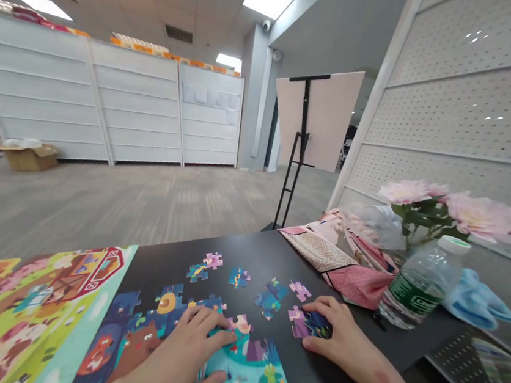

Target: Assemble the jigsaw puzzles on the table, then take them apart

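Puzzle [246,372] at bottom centre of frame, partly assembled on black table [249,249]; rabbit and frog visible in its lower right part, bear left of the hand. Left hand [189,347] lies palm down over its middle, fingers slightly spread, thumb apart. Nothing seen pinched there; underside hidden.

Right hand [338,336], lower right of centre: thumb at near side, fingers at far side of a dark piece [318,325], with purple piece [298,321] against its left side. Can't tell if that's a firm pinch or just touching.

Loose ones above the puzzle: blue cluster [271,298] near centre, small purple piece [300,290] just right of it, blue piece [239,277] further left, then teal piece [199,272] touching pink piece [214,260].

Lower left: farm picture [61,311], barn and cow on it, beside the puzzle. Right side of frame: pink bag [360,283], water bottle [419,290] upright with white cap on, flowers [483,214] behind it, blue cloth [478,300] beside it. Easel [304,123] stands on the floor, upper right of centre.
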Action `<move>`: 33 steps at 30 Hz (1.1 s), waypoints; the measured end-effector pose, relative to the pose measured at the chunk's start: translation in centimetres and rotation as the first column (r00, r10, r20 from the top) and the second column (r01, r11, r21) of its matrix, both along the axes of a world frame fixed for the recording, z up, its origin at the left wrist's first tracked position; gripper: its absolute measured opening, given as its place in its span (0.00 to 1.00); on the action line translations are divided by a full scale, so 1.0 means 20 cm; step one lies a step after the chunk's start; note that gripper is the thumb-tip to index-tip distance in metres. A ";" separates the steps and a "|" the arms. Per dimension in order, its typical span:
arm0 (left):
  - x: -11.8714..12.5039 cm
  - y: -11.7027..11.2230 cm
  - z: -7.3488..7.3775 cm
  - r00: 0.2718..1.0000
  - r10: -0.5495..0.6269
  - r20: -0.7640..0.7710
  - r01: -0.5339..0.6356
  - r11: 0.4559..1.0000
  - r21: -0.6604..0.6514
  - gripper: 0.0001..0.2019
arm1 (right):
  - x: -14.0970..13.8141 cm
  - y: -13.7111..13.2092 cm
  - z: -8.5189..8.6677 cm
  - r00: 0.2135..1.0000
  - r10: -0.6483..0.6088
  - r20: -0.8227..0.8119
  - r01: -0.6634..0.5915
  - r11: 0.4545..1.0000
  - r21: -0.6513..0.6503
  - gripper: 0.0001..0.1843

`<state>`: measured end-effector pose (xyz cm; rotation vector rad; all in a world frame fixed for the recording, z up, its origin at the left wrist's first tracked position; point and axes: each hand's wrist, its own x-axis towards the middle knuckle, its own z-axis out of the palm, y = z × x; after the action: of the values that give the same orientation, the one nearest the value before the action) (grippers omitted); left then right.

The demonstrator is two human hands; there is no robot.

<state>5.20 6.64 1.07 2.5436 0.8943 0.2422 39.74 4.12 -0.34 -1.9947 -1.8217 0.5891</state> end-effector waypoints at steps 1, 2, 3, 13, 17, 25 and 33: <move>0.00 0.00 0.00 1.000 -0.001 -0.002 0.001 1.000 0.001 0.19 | -0.01 0.00 0.00 1.000 0.008 -0.009 -0.008 1.000 -0.003 0.27; 0.00 0.00 0.00 1.000 -0.001 -0.001 0.001 1.000 0.003 0.19 | -0.01 0.00 0.00 1.000 0.020 -0.018 -0.021 1.000 -0.006 0.25; 0.00 0.00 0.00 1.000 0.001 0.000 -0.001 1.000 0.005 0.19 | -0.01 0.00 0.00 0.999 0.031 -0.026 -0.031 0.999 -0.008 0.24; 0.00 -0.01 0.02 1.000 0.014 -0.008 -0.014 0.999 -0.029 0.22 | -0.03 0.05 -0.03 0.996 -0.085 -0.028 0.087 0.990 0.107 0.20; 0.00 -0.01 0.01 1.000 0.007 -0.004 -0.007 1.000 -0.020 0.22 | -0.05 0.10 -0.06 0.989 -0.149 0.011 0.143 0.967 0.212 0.15; -0.01 0.00 0.00 1.000 -0.009 -0.010 0.009 1.000 -0.002 0.23 | -0.24 0.12 0.03 0.988 -0.021 -0.154 0.069 0.948 0.312 0.09; 0.00 0.01 -0.01 1.000 -0.009 -0.019 0.010 1.000 0.028 0.25 | -0.46 0.13 -0.02 0.932 0.171 -0.319 -0.133 0.982 0.135 0.06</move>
<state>5.18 6.75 0.92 2.5795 0.8919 0.2304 30.45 6.63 -0.76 -1.5802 -1.7663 0.7961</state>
